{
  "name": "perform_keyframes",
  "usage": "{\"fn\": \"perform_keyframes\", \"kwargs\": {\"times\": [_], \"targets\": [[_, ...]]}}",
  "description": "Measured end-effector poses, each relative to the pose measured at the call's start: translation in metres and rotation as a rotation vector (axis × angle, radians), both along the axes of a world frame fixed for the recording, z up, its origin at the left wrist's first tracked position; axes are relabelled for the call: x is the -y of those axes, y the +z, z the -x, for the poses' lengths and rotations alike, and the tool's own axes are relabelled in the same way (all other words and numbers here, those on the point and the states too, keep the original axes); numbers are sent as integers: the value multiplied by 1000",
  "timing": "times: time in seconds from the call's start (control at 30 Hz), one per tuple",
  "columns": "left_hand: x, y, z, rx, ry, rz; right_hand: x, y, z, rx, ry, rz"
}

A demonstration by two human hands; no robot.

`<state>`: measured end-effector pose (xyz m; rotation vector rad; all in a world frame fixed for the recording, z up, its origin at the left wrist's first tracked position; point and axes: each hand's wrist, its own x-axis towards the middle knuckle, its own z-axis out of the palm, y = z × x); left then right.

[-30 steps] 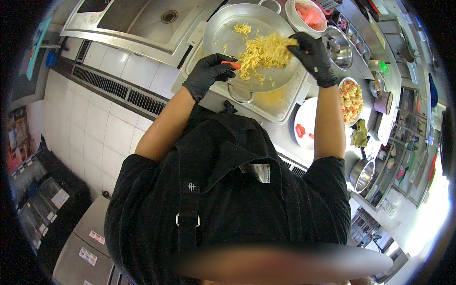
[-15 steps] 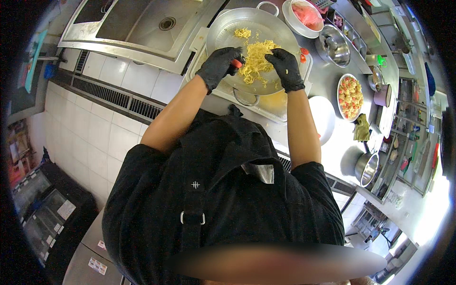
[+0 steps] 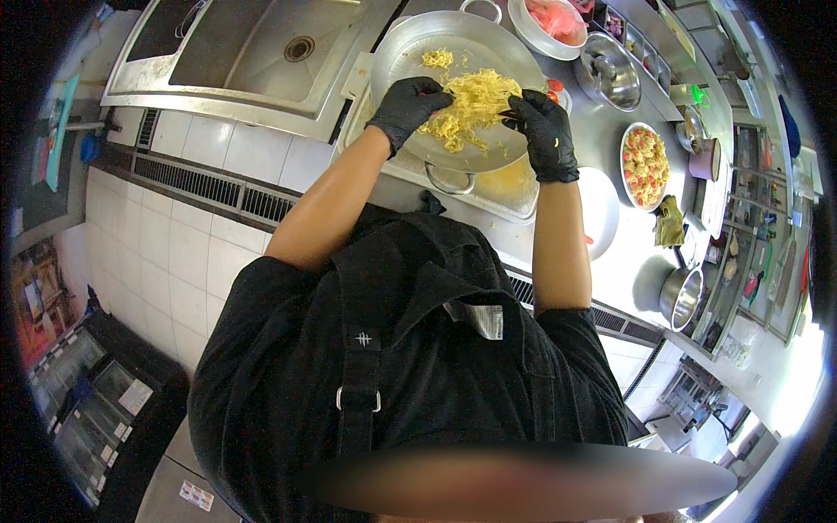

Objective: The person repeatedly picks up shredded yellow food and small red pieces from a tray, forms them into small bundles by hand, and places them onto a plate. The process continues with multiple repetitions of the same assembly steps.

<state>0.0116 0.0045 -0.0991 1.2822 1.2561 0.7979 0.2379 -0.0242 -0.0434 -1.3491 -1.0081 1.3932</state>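
Yellow shredded food (image 3: 471,109), noodle-like in strand and colour, lies heaped in the middle of the large round metal pan (image 3: 401,61), which rests on a rectangular tray (image 3: 514,187) on the steel counter (image 3: 610,261), just right of the sink (image 3: 253,44).

Your left hand (image 3: 408,103), in a black glove, is curled with its fingers dug into the left edge of the heap; it has hold of strands. Your right hand (image 3: 545,131), also gloved in black, is partly closed on the right edge of the heap, fingertips pinching strands. Both hands are on the same pile, facing each other across it.

Step in hand, as I judge it: you are loosening or tossing the pile between both hands. The next move would call for lifting from beneath the heap rather than squeezing it, and for keeping strands inside the rim, since a small separate clump (image 3: 438,58) already sits apart near the far side of the pan.

Count:
- One large pan, two loop handles showing.
- One tray beneath it, with yellowish residue in its right corner.
- One main heap, one small stray clump.
- One white bowl of pink food (image 3: 558,22) beyond the pan.
- One shallow dish of mixed red and yellow pieces (image 3: 645,164) to the right.
- One white plate (image 3: 602,209) beside your right forearm.
- Two empty steel bowls: one far (image 3: 610,74), one near the counter edge (image 3: 682,296).
- One crumpled greenish cloth (image 3: 670,222).
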Motion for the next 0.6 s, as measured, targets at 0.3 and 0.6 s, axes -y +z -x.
{"fn": "perform_keyframes", "kwargs": {"times": [0.3,0.6], "targets": [[-6,-1,15,-97,76,-6,-13,-7,-13,-401,-143,-114],[4,-9,14,-369,-91,-147,-35,5,-15,-2,-188,-471]]}}
